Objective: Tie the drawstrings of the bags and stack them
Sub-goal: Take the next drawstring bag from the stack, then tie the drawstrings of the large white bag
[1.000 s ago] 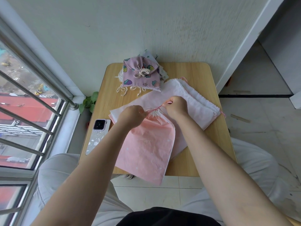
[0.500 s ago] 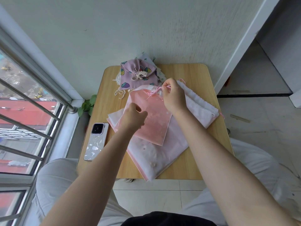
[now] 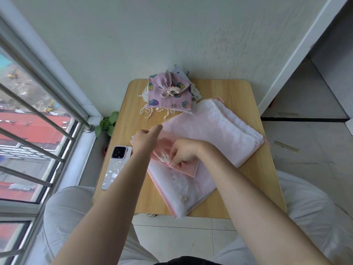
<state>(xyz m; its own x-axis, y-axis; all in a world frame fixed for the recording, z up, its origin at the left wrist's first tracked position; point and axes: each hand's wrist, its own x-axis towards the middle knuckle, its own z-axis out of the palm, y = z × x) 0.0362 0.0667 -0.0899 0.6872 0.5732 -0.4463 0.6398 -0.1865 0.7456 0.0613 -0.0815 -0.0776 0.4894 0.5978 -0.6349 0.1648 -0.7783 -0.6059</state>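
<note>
While the right hand [image 3: 184, 153] pinches the gathered neck and pink drawstring [image 3: 170, 165] of a folded pink bag [image 3: 188, 169], the left hand [image 3: 146, 137] hovers just beside it with fingers relaxed and stretched toward the far side of the desk [image 3: 225, 96], holding nothing. The pink bag lies on a pile of pale, flat bags [image 3: 181, 188] spread across the middle of the desk, with more white bags [image 3: 225, 123] fanned out toward the right edge. At the far edge, near the wall, a purple strawberry-print bag [image 3: 169, 92] sits on top of a small stack, its cream cord knotted. A phone [image 3: 116, 167] lies face down along the left edge of the desk, well apart from the bags.
</note>
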